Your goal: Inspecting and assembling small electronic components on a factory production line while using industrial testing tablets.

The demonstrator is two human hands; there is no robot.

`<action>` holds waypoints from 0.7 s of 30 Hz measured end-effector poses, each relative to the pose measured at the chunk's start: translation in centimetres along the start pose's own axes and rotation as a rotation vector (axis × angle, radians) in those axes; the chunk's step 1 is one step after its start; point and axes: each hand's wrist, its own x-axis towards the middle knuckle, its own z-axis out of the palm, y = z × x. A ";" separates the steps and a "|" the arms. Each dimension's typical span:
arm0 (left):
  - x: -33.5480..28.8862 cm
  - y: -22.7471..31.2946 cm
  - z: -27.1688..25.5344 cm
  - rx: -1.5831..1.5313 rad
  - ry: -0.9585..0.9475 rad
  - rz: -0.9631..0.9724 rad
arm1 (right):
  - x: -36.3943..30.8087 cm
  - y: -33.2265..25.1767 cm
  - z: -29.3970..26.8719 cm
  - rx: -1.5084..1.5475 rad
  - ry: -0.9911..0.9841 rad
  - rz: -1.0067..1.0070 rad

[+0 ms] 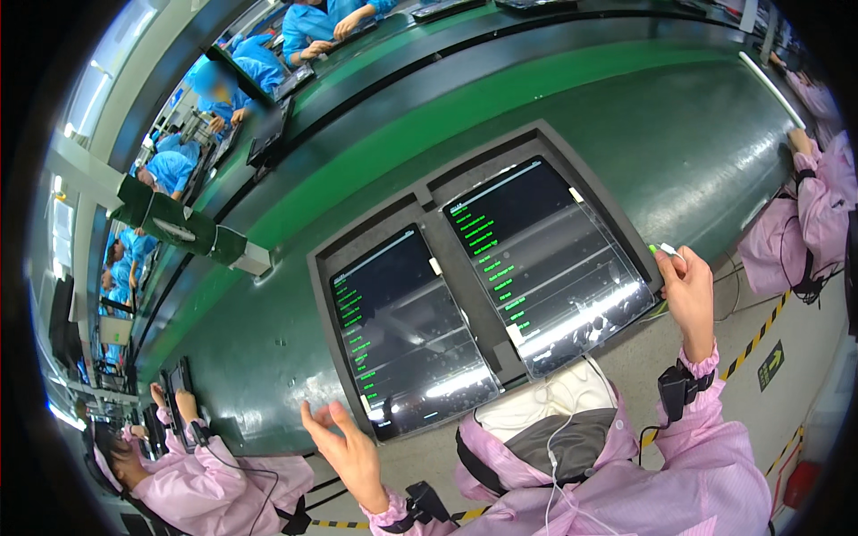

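Two dark tablets lie side by side in a grey foam tray (475,311), the left tablet (420,348) and the right tablet (545,259). Both screens are lit with a column of green text lines, and glossy, wrinkled film covers them. Just off the tray's right edge, my right hand (690,299) pinches a white cable plug (668,251) with a green part at its end. My left hand (347,448) hovers by the lower left corner of the left tablet, its fingers apart and nothing in them.
The tray sits on a green workbench (679,134) at its near edge. A post wrapped in dark green (170,219) stands to the left. White earphone-like cords (552,447) hang over my lap. Co-workers in pink sit left (206,478) and right (778,232); others in blue work across the line.
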 end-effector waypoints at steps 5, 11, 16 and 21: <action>-0.7 -2.2 0.1 -0.146 -0.147 -0.026 | -0.6 -0.1 0.2 0.032 0.042 -0.167; 2.8 -8.7 -3.4 -0.194 0.141 -0.115 | -7.7 -3.0 5.0 0.145 -0.119 -0.215; 8.2 -16.1 -8.8 -0.678 0.278 -0.373 | -14.1 -7.1 11.4 0.306 -0.300 -0.418; 11.2 -14.0 -9.6 -0.345 0.811 -0.182 | -15.8 -10.7 16.2 0.453 -0.922 -0.405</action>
